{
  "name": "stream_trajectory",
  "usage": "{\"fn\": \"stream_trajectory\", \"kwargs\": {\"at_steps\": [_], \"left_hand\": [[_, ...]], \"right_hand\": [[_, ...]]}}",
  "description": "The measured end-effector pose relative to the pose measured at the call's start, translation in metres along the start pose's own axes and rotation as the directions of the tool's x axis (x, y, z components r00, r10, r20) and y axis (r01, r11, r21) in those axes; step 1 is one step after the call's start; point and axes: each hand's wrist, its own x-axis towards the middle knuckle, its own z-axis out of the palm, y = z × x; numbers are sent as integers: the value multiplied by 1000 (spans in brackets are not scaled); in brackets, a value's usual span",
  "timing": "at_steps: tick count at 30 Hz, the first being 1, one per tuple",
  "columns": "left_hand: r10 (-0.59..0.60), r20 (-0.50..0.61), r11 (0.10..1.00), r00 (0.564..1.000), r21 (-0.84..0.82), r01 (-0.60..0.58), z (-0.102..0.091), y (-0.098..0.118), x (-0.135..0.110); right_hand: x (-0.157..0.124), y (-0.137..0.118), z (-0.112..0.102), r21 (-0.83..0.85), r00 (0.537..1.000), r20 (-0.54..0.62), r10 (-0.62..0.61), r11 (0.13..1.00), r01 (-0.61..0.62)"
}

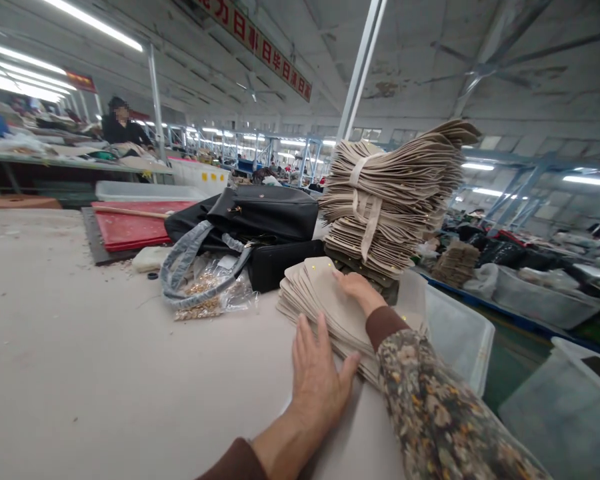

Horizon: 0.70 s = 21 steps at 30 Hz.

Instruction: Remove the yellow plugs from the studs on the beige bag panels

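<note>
A fanned stack of beige bag panels [325,287] lies on the table, small gold studs dotting the top one. Along the near edge of this stack rests my left hand [317,377], fingers spread and holding nothing. At the far right side, my right hand [360,290] grips the panels, one digit on the top piece and its other fingers mostly hidden. Just behind rises a tall pile of similar panels [395,193], tied in bundles with pale strips.
A black handbag [270,213] with wrapped handles lies beyond, beside a plastic bag of gold hardware [210,293]. Farther left is a red board [135,223]. White bins [460,330] stand right of the table [105,373]. Another person [123,127] is at a distant table.
</note>
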Motion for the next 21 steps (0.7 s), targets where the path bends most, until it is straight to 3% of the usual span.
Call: {"fn": "stream_trajectory", "kwargs": {"at_steps": [4,10,17,21], "left_hand": [[6,77,998,997,64,-11,-7,6,-4],[15,95,995,995,96,-25,-10,6,-4],[40,50,994,998,100,-45,-6,3,-4],[68,22,994,997,88,-70,-2,-2,-3]], "right_hand": [[11,10,24,-92,995,71,70,994,-64],[8,-1,27,-131,994,100,34,991,-21],[-16,-1,10,-145,999,11,51,988,-49],[-36,-19,-13,-120,995,-88,-37,992,27]]}}
